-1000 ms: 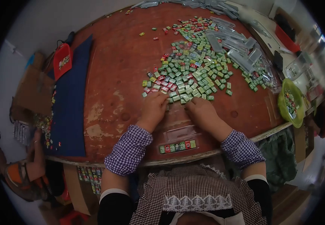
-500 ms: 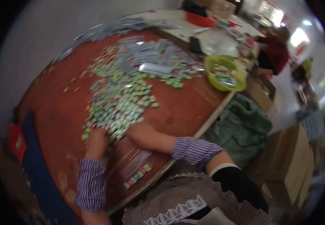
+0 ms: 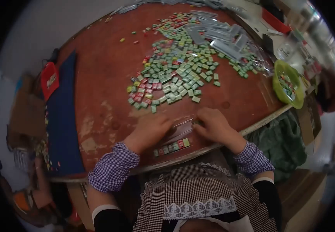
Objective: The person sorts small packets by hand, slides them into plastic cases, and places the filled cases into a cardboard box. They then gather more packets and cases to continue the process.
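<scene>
My left hand is closed, its fingertips at the left end of a clear plastic tray; what it holds is hidden. My right hand pinches at the tray's other end, and a bit of a small green block shows at its fingertips. Nearer the table edge lies a filled strip of small green, grey, red and yellow blocks in a row. Beyond both hands spreads a pile of small wrapped blocks, mostly green with some red and yellow.
Empty clear plastic trays are heaped at the back right of the red table. A yellow-green basket with filled packs stands at the right edge. Blue cloth covers the left edge, beside a red container.
Both hands have drawn back from the near edge of the pile to the clear tray close to my body. The camera view has turned and shifted left.
</scene>
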### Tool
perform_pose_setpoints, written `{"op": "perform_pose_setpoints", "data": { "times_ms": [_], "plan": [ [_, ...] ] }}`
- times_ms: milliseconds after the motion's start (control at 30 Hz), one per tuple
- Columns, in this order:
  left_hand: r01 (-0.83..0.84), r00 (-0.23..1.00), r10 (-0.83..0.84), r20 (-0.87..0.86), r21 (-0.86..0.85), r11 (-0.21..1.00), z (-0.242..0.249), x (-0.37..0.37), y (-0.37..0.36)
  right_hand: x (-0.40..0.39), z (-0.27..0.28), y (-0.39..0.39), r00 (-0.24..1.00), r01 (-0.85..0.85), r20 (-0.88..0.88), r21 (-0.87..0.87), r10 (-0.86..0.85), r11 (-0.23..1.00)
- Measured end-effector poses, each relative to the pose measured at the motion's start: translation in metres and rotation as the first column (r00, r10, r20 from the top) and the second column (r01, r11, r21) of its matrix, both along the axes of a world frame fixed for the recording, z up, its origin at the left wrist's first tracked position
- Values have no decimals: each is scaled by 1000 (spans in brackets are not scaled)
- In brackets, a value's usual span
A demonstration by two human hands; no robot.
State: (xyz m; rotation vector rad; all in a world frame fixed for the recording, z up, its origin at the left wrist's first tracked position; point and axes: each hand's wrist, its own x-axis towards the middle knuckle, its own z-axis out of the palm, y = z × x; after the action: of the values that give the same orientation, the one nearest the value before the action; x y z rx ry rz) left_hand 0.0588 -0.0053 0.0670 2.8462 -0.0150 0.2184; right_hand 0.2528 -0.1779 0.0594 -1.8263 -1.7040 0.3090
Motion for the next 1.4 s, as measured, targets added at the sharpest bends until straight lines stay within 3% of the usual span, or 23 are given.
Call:
{"op": "perform_pose_setpoints", "data": {
  "times_ms": [100, 200, 233, 267, 300, 367, 500, 600, 700, 800, 967, 1067, 1200, 1300, 1400],
  "plan": [
    [148, 967, -162, 199, 86, 985, -22, 2, -17, -37, -19, 12, 996, -57, 79, 98, 49, 994],
    [153, 988, -153, -13, 58, 987, -25, -13, -8, -32, -23, 23, 984, 95, 151, 13, -96, 995],
    [131, 990, -135, 42, 88, 988, -25, -21, -7, -24, -19, 24, 974, 145, 178, -25, -138, 989],
    [106, 988, -118, 100, 119, 987, -25, -30, -9, -17, -18, 22, 992, 113, 61, -96, -108, 989],
    [80, 982, -104, 158, 151, 985, -25, -36, -10, -10, -19, 19, 995, 74, 75, -93, -67, 993],
    [-22, 978, -1, 210, 107, 994, -20, -42, -8, -1, -22, 18, 995, 1, 100, -85, 7, 996],
    [-246, 919, 240, 312, -19, 969, -26, -6, 12, 5, -16, 58, 987, 87, 121, 125, -103, 988],
    [-279, 880, 324, 346, -174, 944, -36, 37, 27, 6, -34, 80, 971, 61, 215, 183, -101, 981],
    [-175, 917, 161, 364, 5, 984, -43, 56, 34, 7, -40, 85, 942, -10, 333, 169, -48, 985],
    [-122, 945, 111, 308, 18, 992, -42, 71, 46, 3, -38, 89, 909, -41, 417, 150, -26, 988],
    [-157, 978, 150, 141, 40, 987, -28, 76, 53, -4, -38, 95, 870, 63, 486, 55, -82, 997],
    [-135, 985, 126, 116, 81, 987, -31, 59, 58, -1, -33, 92, 947, 198, 255, 18, -196, 980],
    [-10, 990, 5, 138, 37, 999, -13, 9, 16, -14, -12, 52, 994, 101, 54, -11, -100, 995],
    [88, 985, -92, 143, 39, 995, -22, -12, -8, -43, -16, 29, 995, 13, 97, -85, -5, 996],
    [162, 976, -169, 136, 59, 985, -30, -21, -4, -44, -14, 30, 979, 96, 192, -110, -73, 989]
  ]
}}
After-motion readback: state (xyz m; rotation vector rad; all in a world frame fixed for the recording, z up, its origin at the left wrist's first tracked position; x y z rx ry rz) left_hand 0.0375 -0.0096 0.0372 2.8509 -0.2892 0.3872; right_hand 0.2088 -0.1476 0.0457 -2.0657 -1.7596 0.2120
